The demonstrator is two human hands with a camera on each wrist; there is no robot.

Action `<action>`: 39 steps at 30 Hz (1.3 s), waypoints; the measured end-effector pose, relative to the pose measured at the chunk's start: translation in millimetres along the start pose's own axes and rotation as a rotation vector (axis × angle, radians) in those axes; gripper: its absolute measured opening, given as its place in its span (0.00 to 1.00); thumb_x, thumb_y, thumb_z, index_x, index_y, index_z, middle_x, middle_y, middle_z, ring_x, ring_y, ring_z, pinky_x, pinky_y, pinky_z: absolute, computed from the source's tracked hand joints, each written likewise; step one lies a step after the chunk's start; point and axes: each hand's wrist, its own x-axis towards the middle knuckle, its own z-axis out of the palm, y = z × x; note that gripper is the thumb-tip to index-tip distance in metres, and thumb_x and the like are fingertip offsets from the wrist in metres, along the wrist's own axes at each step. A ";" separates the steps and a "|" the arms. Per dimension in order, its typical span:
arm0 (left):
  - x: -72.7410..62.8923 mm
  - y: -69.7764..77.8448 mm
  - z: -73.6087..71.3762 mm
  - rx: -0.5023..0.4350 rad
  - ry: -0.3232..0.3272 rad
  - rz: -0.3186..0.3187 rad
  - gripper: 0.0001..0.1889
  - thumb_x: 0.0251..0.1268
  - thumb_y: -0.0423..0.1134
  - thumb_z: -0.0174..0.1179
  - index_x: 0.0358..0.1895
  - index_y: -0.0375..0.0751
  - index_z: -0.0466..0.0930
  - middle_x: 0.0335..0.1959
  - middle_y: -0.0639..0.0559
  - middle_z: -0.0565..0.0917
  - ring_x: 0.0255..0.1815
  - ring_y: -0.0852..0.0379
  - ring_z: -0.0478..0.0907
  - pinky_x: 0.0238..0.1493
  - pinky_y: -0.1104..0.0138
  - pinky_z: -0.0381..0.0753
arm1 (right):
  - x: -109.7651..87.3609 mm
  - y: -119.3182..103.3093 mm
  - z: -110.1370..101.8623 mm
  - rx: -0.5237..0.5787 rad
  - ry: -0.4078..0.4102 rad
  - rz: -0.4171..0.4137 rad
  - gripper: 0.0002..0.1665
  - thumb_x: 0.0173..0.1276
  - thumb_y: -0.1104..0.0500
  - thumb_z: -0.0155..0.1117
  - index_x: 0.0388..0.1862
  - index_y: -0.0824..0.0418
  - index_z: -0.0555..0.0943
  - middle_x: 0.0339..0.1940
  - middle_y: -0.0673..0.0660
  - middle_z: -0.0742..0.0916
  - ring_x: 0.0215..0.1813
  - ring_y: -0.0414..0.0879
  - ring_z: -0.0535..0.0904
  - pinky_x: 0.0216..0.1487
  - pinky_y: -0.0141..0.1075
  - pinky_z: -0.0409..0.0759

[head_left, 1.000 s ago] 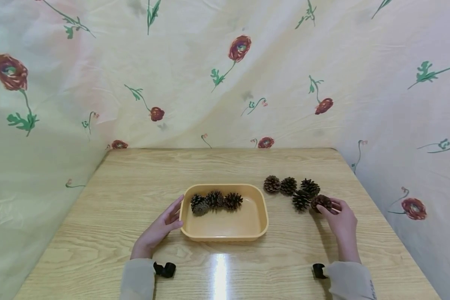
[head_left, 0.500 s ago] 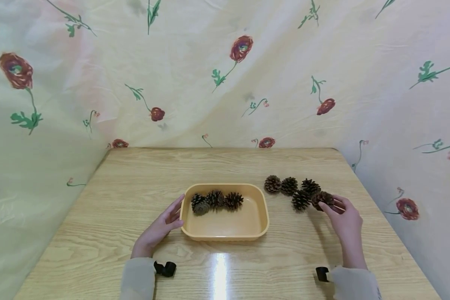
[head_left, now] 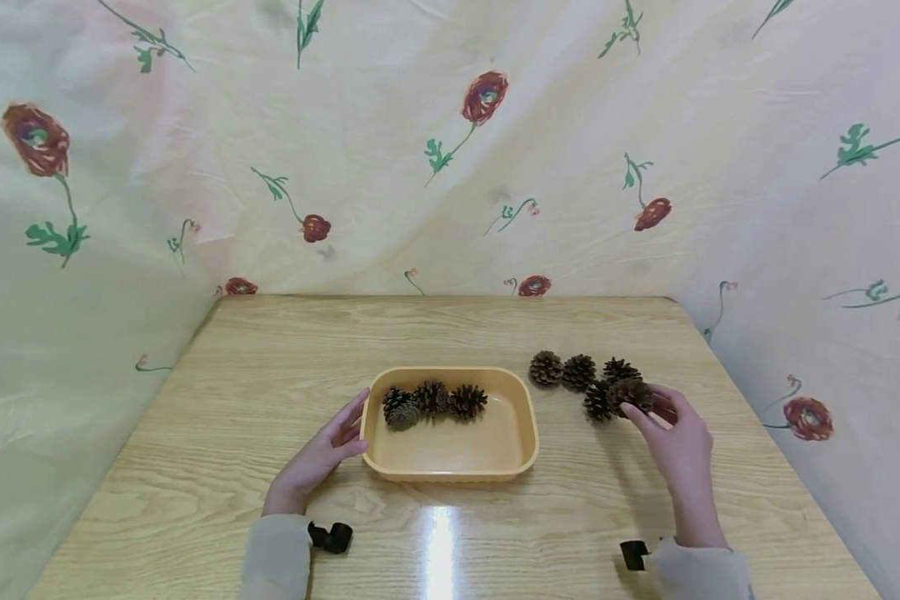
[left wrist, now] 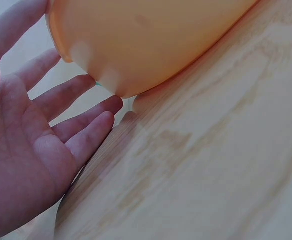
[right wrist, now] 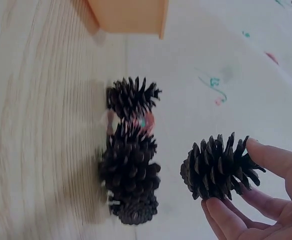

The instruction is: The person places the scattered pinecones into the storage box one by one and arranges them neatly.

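My right hand (head_left: 678, 433) pinches a brown pine cone (right wrist: 216, 169) between thumb and fingers; the right wrist view shows it held up off the table. Beside and partly behind it in the head view are several other pine cones (head_left: 546, 368) on the table's right side. My left hand (head_left: 318, 458) rests against the left end of a yellow-orange plastic tray (head_left: 450, 478), its fingers loosely spread. In the left wrist view the fingertips touch or nearly touch the tray's outer wall (left wrist: 151, 45). Several pine cones (head_left: 467, 402) sit in the tray's back left part.
The wood-grain table (head_left: 285, 333) carries everything. A flower-printed cloth (head_left: 390, 167) hangs behind it and along both sides. Black wrist mounts (head_left: 332, 537) sit at both cuffs. A bright reflection lies on the table in front of the tray.
My right hand first shifts slightly right with the pine cone, then back left, bringing it up over the neighbouring cones. The left hand and tray stay put.
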 end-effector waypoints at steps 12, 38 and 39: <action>0.1 -1.5 -0.3 0.006 0.007 0.006 0.41 0.71 0.32 0.53 0.79 0.54 0.40 0.80 0.41 0.43 0.78 0.36 0.47 0.76 0.48 0.49 | -6.5 -11.1 21.5 0.093 -0.056 -0.057 0.35 0.65 0.53 0.68 0.67 0.65 0.68 0.69 0.66 0.71 0.70 0.60 0.69 0.40 0.05 0.67; -0.6 0.2 0.7 0.003 0.003 0.032 0.41 0.71 0.32 0.53 0.79 0.51 0.40 0.80 0.38 0.43 0.78 0.33 0.46 0.75 0.45 0.48 | -8.5 -41.3 69.1 0.150 -0.145 -0.168 0.33 0.61 0.55 0.71 0.62 0.64 0.73 0.63 0.64 0.78 0.67 0.56 0.73 0.64 0.37 0.75; -0.5 0.3 0.7 0.003 0.002 0.033 0.41 0.71 0.32 0.53 0.79 0.51 0.40 0.80 0.38 0.43 0.78 0.32 0.46 0.75 0.45 0.48 | -8.5 -42.2 71.4 0.158 -0.151 -0.178 0.32 0.61 0.55 0.71 0.62 0.64 0.73 0.63 0.64 0.78 0.66 0.56 0.74 0.64 0.37 0.75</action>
